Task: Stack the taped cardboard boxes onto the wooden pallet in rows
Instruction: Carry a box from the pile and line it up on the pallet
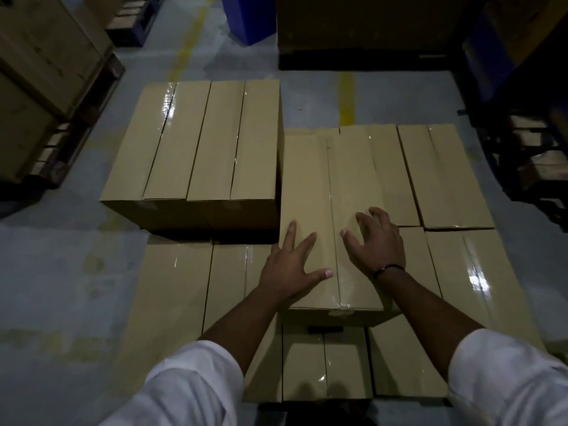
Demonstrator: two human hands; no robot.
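- Taped cardboard box (310, 186) — your fingers lie on its top face. Those of your left hand (289, 267) are spread and flat on the near left part of the top, with the thumb stretched toward the centre seam.
- Your right hand (379, 242) sits just across that seam. Its fingers are apart and arched, their tips touching the cardboard, and they curl round nothing.
- Neither hand grips an edge; both rest on the top only.
- A dark wristband (388, 268) circles your right wrist, and white sleeves (190, 385) cover both forearms from about the elbow.
- The box runs lengthwise away from you, with clear tape along its centre seam and over the near end.
- It lies on the lower layer of boxes (473, 272), which spreads out to its left, right and front.
- Its left long side is just beside the taller block of boxes (196, 139) at the back left — four narrow tops side by side, rising a little above it.
- You cannot see the pallet beneath the load.
- Around the load is grey floor (61, 272) with a yellow line (347, 96) behind the boxes, and other stacked cartons (46, 56) stand at the far left.
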